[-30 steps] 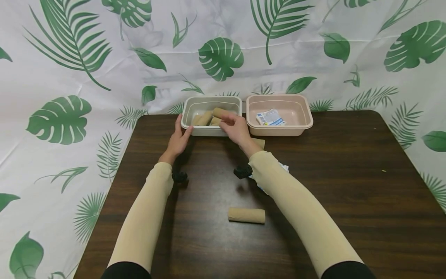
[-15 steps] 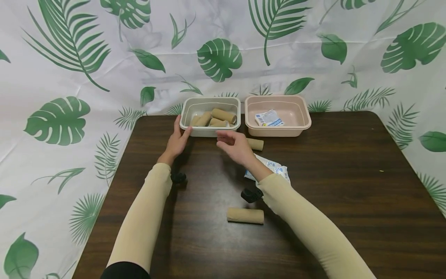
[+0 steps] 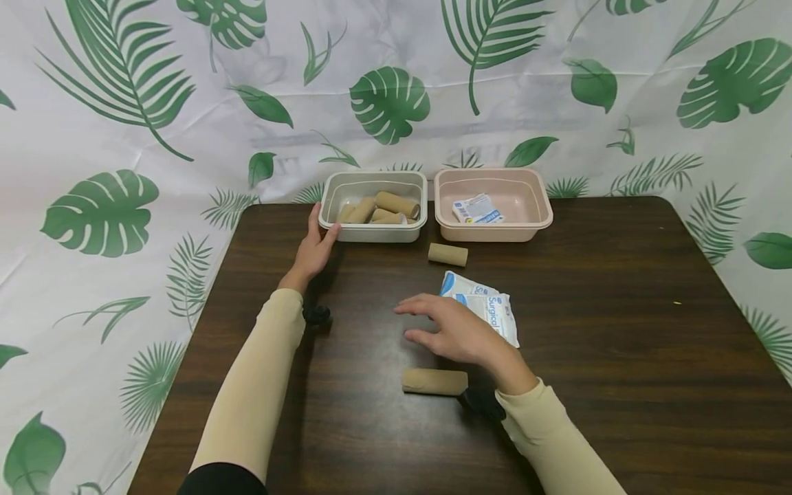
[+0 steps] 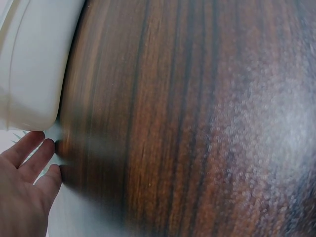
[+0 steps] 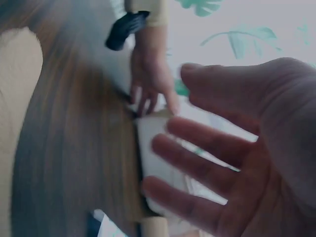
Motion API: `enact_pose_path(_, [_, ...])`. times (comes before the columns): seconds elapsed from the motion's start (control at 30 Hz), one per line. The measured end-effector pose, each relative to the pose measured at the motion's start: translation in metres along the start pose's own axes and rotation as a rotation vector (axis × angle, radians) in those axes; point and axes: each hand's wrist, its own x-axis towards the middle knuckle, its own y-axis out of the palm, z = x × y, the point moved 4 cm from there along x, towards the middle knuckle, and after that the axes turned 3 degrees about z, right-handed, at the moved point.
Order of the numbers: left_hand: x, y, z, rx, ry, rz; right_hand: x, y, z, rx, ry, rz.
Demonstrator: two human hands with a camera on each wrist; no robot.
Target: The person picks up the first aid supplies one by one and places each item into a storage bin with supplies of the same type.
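Note:
My left hand (image 3: 312, 253) rests against the left end of a light grey plastic bin (image 3: 377, 235), thumb at its front corner. In the left wrist view, fingertips touch the end of the bin (image 4: 34, 74). Several cardboard tubes (image 3: 397, 204) lie inside it. My right hand (image 3: 454, 328) hovers over the table with spread fingers, holding nothing. Below that hand lies a longer cardboard tube (image 3: 434, 381). It partly covers white-and-blue packets marked "Surgical" (image 3: 501, 317). A shorter cardboard tube (image 3: 448, 255) lies between packets and bins. The right wrist view is blurred.
Right of the grey bin stands a pink plastic bin (image 3: 495, 234) with a white-and-blue packet (image 3: 478, 209) in it. Both stand at the back edge of the dark wooden table (image 3: 619, 309). A leaf-patterned cloth (image 3: 396, 55) hangs behind.
My right hand let go of a cardboard tube in the grey bin, then drew back toward me, uncovering the short tube and part of the packets. My left hand stayed at the bin.

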Motion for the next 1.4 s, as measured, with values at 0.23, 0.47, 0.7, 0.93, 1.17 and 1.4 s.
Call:
enact_pose_path(0.23, [0.0, -0.001, 0.0, -0.007, 0.002, -0.008, -0.041, 0.012, -0.004, -0.039, 0.085, 0.029])
enact_pose_path(0.47, [0.002, 0.0, 0.002, -0.009, 0.002, -0.005, -0.077, 0.026, -0.026, -0.004, 0.147, -0.009])
enact_pose_path(0.7, [0.002, 0.0, 0.001, -0.013, 0.003, -0.006, -0.092, 0.037, -0.035, 0.011, 0.172, -0.076])
enact_pose_path(0.93, [0.001, 0.001, 0.001, -0.013, -0.004, -0.006, -0.097, 0.049, -0.041, 0.013, 0.184, -0.123])
enact_pose_path(1.17, [0.0, 0.001, -0.001, -0.015, -0.002, -0.005, -0.101, 0.05, -0.043, 0.051, 0.199, -0.144])
enact_pose_path(1.4, [-0.001, 0.001, 0.0, -0.021, 0.003, -0.013, -0.103, 0.052, -0.042, 0.049, 0.213, -0.161])
